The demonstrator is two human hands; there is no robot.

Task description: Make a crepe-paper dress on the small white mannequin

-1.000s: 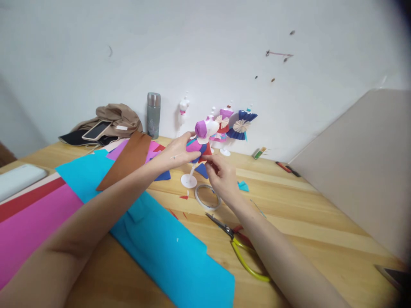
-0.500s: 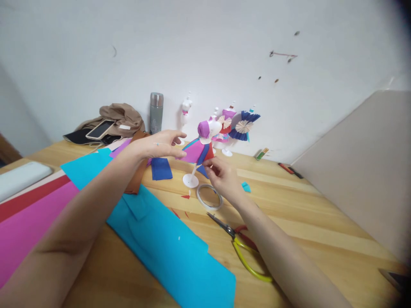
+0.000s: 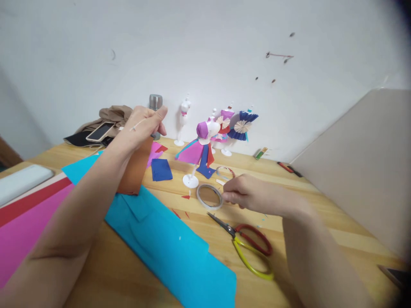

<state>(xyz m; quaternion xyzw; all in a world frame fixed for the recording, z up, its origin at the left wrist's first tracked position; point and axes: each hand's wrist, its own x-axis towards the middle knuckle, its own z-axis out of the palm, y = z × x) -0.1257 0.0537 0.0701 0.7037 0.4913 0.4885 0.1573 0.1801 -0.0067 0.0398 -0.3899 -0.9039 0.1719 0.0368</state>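
Note:
A small white mannequin (image 3: 212, 128) on a round stand wears a paper outfit with a purple top and a pink, blue and red skirt (image 3: 192, 152). Neither hand touches it. My left hand (image 3: 146, 124) is raised to its left, in front of a grey bottle (image 3: 156, 102), fingers curled against the thumb. Low over the table, my right hand (image 3: 248, 193) is closed, its fingertips at the right rim of a tape roll (image 3: 199, 200). Anything within either set of fingers is hidden. Scissors (image 3: 231, 231) with red and yellow handles lie open below.
Large blue paper (image 3: 170, 244) spreads across the front, with pink paper (image 3: 35, 222) at left and a brown piece (image 3: 136, 171) under my left wrist. Dressed mannequins (image 3: 243, 126) stand along the wall. A blue square (image 3: 162, 170), a phone (image 3: 100, 131) and a white case (image 3: 24, 183) lie about.
My left hand has lifted away from the skirt, up and left, and its fingers have curled. My right hand has left the skirt and dropped to the right, covering the teal scrap.

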